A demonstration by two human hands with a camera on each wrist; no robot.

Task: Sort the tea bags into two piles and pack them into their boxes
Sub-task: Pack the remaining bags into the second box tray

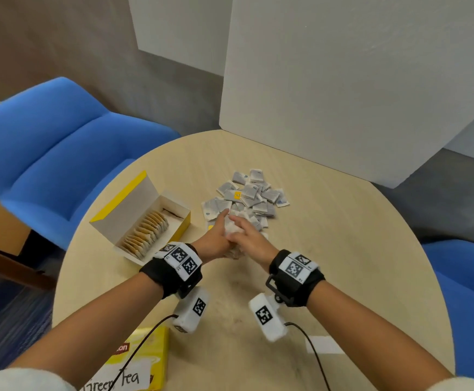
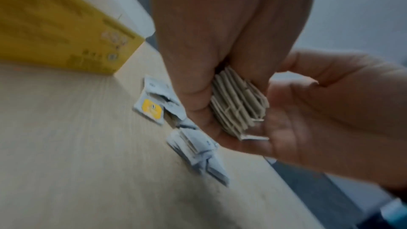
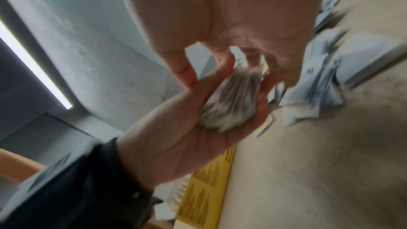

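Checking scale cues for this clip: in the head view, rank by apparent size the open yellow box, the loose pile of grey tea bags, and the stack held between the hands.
1. open yellow box
2. loose pile of grey tea bags, somewhat smaller
3. stack held between left hand and right hand, mostly hidden

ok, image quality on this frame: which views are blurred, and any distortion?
Head view: mostly sharp, wide-angle bending at the edges, slight smear on the blue chair. Left wrist view: dim, the table streaked, but the stack of tea bags between both hands reads clearly. Right wrist view: heaviest motion blur, the stack and the loose sachets smeared.
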